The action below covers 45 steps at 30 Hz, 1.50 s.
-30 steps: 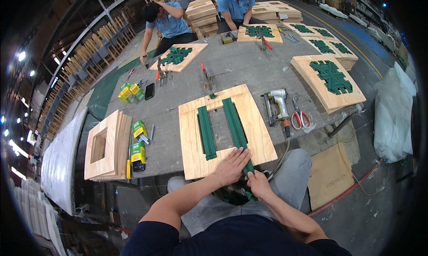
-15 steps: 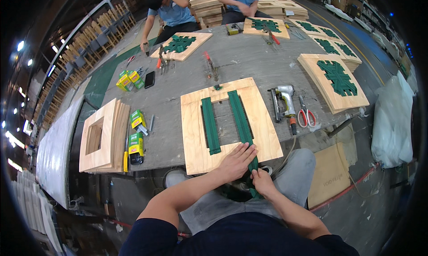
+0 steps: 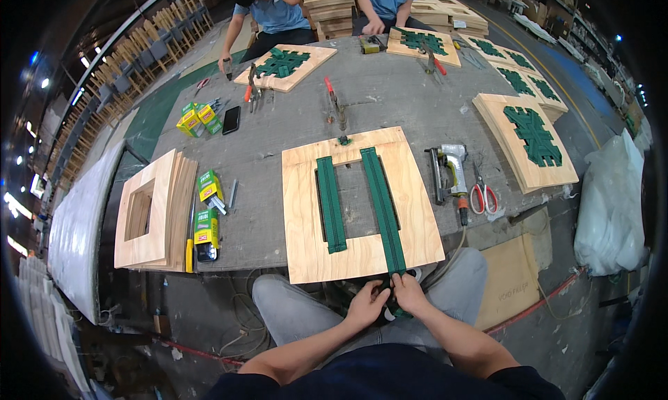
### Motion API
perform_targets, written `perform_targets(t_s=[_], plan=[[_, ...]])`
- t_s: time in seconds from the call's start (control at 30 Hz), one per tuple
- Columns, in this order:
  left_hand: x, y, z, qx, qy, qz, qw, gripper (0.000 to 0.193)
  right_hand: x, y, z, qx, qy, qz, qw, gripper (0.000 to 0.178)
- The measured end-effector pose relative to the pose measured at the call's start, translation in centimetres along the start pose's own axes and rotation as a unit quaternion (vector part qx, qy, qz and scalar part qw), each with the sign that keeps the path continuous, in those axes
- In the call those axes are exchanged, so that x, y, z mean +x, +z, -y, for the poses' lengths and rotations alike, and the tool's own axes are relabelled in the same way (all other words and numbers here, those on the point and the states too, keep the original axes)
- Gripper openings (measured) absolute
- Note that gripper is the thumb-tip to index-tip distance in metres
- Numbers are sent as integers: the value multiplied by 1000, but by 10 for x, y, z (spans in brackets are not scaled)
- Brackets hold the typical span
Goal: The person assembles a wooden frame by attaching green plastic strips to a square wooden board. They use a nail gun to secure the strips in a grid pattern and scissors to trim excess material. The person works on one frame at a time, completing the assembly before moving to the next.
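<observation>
A square plywood frame (image 3: pixel 306 219) with a cut-out middle lies before me at the table's near edge. Two green webbing straps cross its opening lengthwise. The left strap (image 3: pixel 330 201) ends on the near wooden rail; the right strap (image 3: pixel 380 205) runs over that rail and past the edge. My right hand (image 3: pixel 408 293) pinches this strap just beyond the wood. Close beside it, my left hand (image 3: pixel 367 304) is closed with its fingertips at the strap's loose part, and what lies in them is hidden. A staple gun (image 3: pixel 449 174) rests to the frame's right.
Red-handled cutters (image 3: pixel 483 198) lie beside the staple gun. Stacked bare frames (image 3: pixel 149 215) and yellow-green boxes (image 3: pixel 207 226) stand on the left. A stack topped by a webbed frame (image 3: pixel 530 139) is on the right. Pliers (image 3: pixel 335 100) lie beyond my frame. Two people in blue sit opposite.
My left hand has left the frame's near rail and come down to the strap's loose part beside my right hand. The strap now lies straight across the near rail. The view has shifted slightly.
</observation>
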State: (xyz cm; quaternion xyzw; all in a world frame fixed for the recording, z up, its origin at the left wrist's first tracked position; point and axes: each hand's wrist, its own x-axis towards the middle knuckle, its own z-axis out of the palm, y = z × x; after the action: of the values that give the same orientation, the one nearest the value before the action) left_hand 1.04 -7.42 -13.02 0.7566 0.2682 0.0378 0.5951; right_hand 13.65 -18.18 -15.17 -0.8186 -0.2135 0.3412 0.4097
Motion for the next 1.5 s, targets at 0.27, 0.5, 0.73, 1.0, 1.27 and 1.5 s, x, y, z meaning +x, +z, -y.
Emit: perform_targets(t_s=[0.27, 0.5, 0.73, 1.0, 1.27, 1.5], plan=[[63, 15, -1, -44, -52, 139, 988, 71, 2, -2, -7, 3, -16, 10, 1000, 33], [68, 7, 14, 6, 58, 135, 989, 69, 5, 1, -4, 0, 7, 32, 999, 36], [73, 2, 0, 176, 28, 173, 969, 64, 0, -2, -10, -57, 42, 44, 997, 36], [85, 12, 23, 192, 169, 83, 963, 58, -9, -99, 37, -224, -53, 114, 966, 38], [93, 15, 29, 256, 215, 89, 938, 59, 129, -263, 78, -148, -28, -276, 949, 30], [100, 15, 39, 215, 283, 10, 935, 54, 226, -254, 91, -156, 143, -248, 946, 47]])
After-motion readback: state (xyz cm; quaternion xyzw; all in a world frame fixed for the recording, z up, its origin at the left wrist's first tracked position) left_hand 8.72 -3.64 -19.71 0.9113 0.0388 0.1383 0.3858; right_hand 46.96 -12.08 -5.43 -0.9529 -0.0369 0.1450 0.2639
